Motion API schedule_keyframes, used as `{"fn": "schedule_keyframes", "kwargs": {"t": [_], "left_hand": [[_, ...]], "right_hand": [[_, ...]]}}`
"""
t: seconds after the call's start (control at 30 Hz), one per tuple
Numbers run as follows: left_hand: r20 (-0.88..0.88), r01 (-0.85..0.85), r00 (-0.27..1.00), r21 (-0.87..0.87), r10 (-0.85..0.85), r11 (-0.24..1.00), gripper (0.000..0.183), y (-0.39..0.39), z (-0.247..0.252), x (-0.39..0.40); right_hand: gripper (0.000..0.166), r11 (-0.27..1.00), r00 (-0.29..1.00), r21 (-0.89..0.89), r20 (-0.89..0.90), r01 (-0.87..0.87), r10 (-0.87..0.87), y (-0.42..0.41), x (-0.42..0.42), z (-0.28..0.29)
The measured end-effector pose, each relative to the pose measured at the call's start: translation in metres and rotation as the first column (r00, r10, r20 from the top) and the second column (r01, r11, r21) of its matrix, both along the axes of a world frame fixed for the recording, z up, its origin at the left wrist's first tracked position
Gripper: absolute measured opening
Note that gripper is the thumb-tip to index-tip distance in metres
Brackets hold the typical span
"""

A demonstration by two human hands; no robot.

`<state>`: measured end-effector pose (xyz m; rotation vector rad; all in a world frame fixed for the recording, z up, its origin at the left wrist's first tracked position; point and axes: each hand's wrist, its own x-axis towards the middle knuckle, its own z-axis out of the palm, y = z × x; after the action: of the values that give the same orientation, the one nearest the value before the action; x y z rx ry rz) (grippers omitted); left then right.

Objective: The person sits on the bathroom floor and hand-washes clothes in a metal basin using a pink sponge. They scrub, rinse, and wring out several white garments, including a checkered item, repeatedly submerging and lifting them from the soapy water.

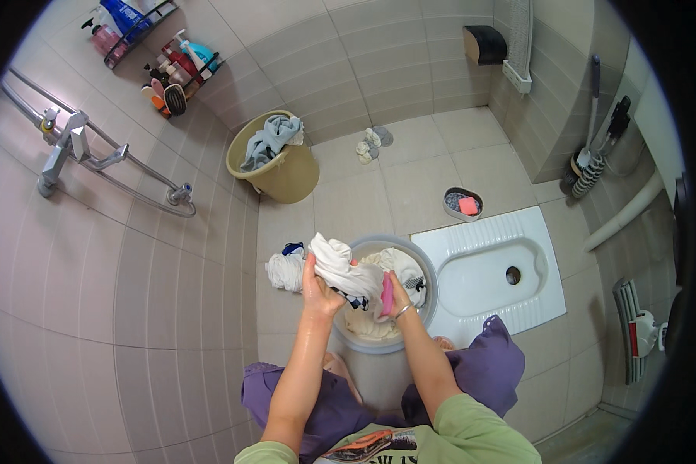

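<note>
A bunched white cloth garment [348, 268], with a dark checked patch, is held between my two hands above a round grey basin [432, 272]. My left hand [319, 290] grips its upper left part. My right hand [398, 297] holds its right end, where a bright pink piece [387, 294] shows; whether the pink is part of the garment I cannot tell. More pale laundry [403, 264] lies in the basin, partly hidden by my hands. Left of the basin a wrung white cloth bundle [284, 271] rests on the floor beside a dark blue piece [293, 249].
A tan bucket [301, 174] holds grey-blue cloth [272, 139]. Small rolled cloths [371, 145] lie near the back wall. Pink soap [468, 205] sits in an oval container [448, 209]. A white squat toilet [475, 278] adjoins the basin; shower pipes [116, 153] line the left wall.
</note>
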<state>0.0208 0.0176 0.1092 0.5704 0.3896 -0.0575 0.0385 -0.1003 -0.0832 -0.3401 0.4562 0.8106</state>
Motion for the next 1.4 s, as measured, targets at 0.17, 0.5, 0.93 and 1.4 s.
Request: {"fn": "schedule_keyframes", "kwargs": {"t": [0.17,0.5,0.93,1.4], "left_hand": [[0.032,0.089,0.995,0.046,-0.09,0.995,0.033,-0.009,-0.036,-0.001],[0.494,0.183,0.869,-0.295,-0.014,0.938,0.031,0.003,-0.056,-0.012],[0.083,0.034,0.996,-0.014,-0.032,0.999,0.04,0.015,-0.022,-0.002],[-0.093,0.111,0.994,0.752,-0.063,0.65,0.06,0.043,-0.018,-0.003]], "right_hand": [[0.041,0.923,0.918,-0.242,0.337,0.3,-0.21,-0.016,0.016,0.011],[0.045,0.296,0.041,-0.353,0.7,0.888,0.713,0.037,-0.037,0.187],[0.034,0.662,0.537,-0.541,0.809,0.518,0.241,0.037,-0.027,0.027],[0.08,0.257,0.683,-0.84,0.539,0.478,0.493,-0.029,-0.028,-0.013]]}}
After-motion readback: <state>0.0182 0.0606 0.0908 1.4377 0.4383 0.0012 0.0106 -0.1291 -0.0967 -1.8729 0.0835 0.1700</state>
